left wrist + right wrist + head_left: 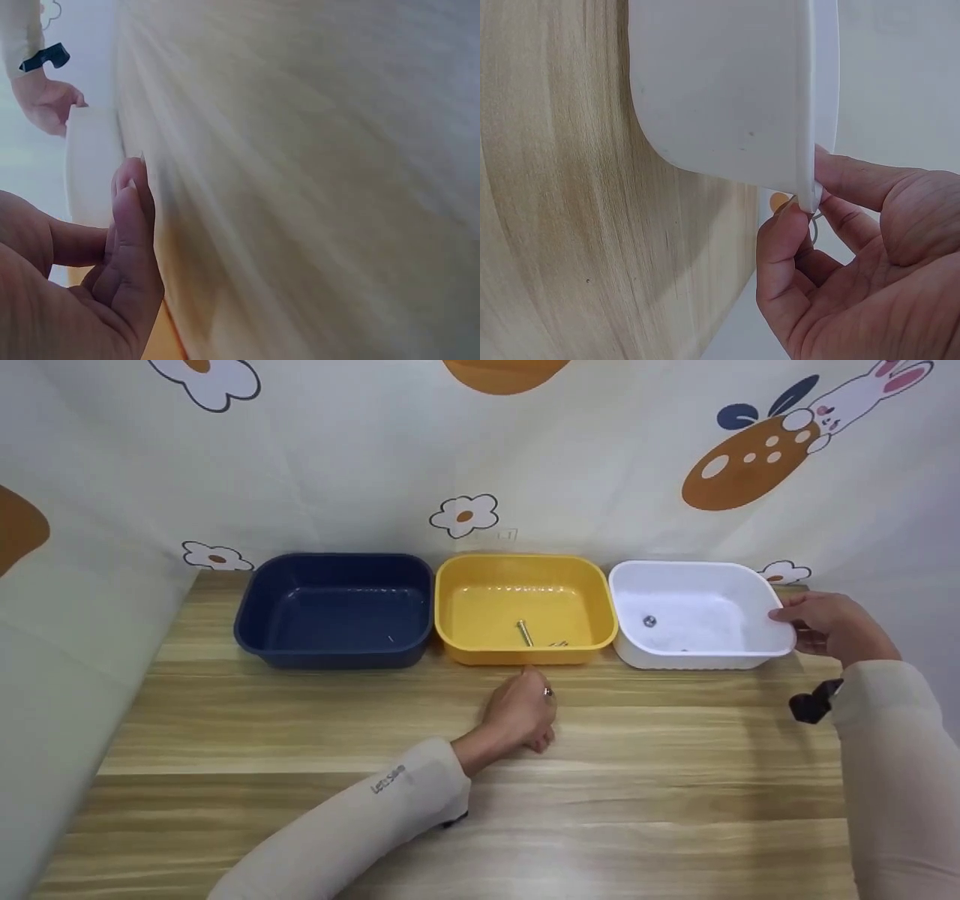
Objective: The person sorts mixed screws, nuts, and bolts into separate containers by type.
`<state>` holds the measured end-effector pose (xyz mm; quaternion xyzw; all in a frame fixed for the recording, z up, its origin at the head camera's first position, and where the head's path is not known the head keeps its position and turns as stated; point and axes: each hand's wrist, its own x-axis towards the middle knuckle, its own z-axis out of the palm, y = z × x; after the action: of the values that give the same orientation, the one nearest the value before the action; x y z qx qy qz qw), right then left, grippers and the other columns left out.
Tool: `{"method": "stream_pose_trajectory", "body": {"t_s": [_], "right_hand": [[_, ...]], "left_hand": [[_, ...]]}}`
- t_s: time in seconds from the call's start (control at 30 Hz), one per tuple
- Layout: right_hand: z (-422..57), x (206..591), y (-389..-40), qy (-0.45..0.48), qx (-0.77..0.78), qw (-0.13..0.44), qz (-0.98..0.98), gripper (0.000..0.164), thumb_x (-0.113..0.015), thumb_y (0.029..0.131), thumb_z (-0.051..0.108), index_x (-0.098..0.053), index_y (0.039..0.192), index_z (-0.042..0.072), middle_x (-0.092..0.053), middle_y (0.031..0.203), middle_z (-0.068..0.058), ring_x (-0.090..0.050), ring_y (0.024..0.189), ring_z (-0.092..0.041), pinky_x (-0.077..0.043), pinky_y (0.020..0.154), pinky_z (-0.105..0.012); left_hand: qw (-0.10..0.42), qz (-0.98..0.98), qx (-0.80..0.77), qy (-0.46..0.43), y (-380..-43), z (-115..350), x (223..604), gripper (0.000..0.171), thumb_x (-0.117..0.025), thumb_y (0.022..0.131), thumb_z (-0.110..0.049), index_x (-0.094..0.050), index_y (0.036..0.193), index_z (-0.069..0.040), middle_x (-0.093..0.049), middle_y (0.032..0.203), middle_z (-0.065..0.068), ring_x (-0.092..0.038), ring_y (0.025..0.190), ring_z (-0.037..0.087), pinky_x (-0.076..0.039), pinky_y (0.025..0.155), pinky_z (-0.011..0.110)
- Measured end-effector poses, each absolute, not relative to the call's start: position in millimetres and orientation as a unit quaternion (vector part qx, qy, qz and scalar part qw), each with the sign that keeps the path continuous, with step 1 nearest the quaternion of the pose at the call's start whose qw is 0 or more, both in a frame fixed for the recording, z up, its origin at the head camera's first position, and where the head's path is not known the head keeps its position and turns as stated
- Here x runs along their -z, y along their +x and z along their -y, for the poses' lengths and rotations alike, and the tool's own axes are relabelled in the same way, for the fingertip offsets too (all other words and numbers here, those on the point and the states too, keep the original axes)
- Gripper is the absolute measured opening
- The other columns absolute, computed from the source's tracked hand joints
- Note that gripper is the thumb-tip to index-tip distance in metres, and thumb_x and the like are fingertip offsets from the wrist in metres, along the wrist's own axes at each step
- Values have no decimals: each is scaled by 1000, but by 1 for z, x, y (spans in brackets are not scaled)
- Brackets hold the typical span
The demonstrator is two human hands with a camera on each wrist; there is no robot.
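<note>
My right hand (829, 622) pinches the right rim of a white bin (697, 653), thumb over the edge and fingers beneath it in the right wrist view. Inside that bin lies a small metal nut (650, 621). In front of a yellow bin (525, 655), my left hand (521, 709) hangs with loosely bent fingers, a ring on one of them. The left wrist view shows its thumb against the fingers and nothing held. A metal bolt (524, 633) lies in the yellow bin, with other small metal pieces (559, 644) partly hidden by the front wall.
A dark blue bin (337, 657) stands at the left end of the row, touching the yellow one. All three bins stand at the back of a wood-grain table (637, 780), before a patterned curtain (337, 472).
</note>
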<state>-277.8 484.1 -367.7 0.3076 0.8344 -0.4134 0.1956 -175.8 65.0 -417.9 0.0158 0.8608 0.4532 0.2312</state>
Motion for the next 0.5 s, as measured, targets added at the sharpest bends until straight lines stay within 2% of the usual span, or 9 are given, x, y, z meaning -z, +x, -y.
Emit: {"method": "stream_pose_trajectory", "body": {"t_s": [0.2, 0.37, 0.5], "right_hand": [[-485, 369, -279, 310, 412, 196, -834, 39, -69, 91, 30, -50, 120, 11, -58, 83, 4, -56, 81, -17, -53, 73, -27], [-484, 369, -278, 307, 418, 199, -831, 38, -68, 92, 29, -50, 119, 11, -58, 82, 4, -56, 79, -16, -53, 72, -27], [-486, 367, -274, 288, 433, 209, -828, 23, -67, 93, 25, -55, 110, 15, -59, 78, 6, -59, 74, -12, -53, 70, -27]], "left_hand": [[238, -870, -431, 33, -174, -83, 401, 18, -53, 94, -3, -58, 78, -10, -63, 53, 4, -58, 40, 17, -50, 41, 30], [233, -868, -435, 59, -171, -103, 386, 17, -53, 96, -3, -56, 81, -12, -63, 54, 3, -57, 39, 15, -45, 37, 26], [218, -874, -426, 90, -169, -118, 374, 18, -50, 98, -6, -55, 82, -12, -62, 52, 1, -58, 39, 13, -43, 37, 24]]}}
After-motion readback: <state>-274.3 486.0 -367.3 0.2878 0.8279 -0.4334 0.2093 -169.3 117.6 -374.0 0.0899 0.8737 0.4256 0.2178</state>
